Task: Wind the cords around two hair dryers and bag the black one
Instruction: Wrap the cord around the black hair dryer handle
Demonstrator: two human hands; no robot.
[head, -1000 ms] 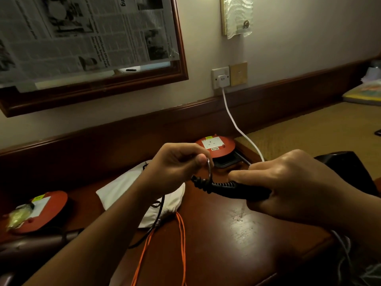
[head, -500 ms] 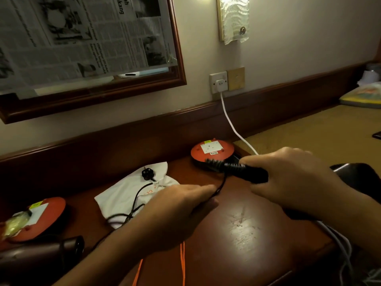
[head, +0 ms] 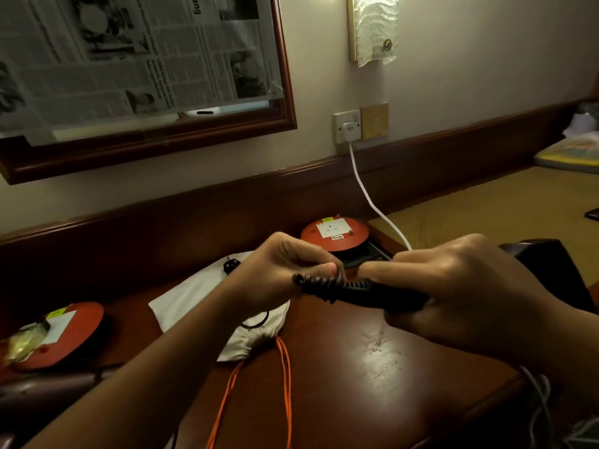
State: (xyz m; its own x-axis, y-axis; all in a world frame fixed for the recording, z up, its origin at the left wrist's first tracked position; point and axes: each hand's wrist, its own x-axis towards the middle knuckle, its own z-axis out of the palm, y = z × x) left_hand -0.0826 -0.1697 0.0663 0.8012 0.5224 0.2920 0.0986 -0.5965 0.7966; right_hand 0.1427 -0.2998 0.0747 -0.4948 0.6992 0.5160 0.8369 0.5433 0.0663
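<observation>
My right hand (head: 453, 286) grips the handle of the black hair dryer (head: 372, 288), held level above the wooden desk (head: 372, 367); its body shows dark behind my wrist. My left hand (head: 285, 270) is closed on the black cord at the handle's ribbed end. The cord's black plug (head: 231, 265) lies on a white drawstring bag (head: 201, 299) with orange strings (head: 285, 384). A second, dark brown hair dryer (head: 42, 393) lies at the desk's lower left, partly hidden.
Two orange cable reels sit on the desk, one at the back (head: 335, 233) and one at the left (head: 64, 332). A white cable (head: 366, 192) runs down from the wall socket. A framed mirror covered with newspaper (head: 136, 66) hangs above.
My left hand has come up from the desk with the cord to the end of the handle. The dryer handle has dropped slightly lower.
</observation>
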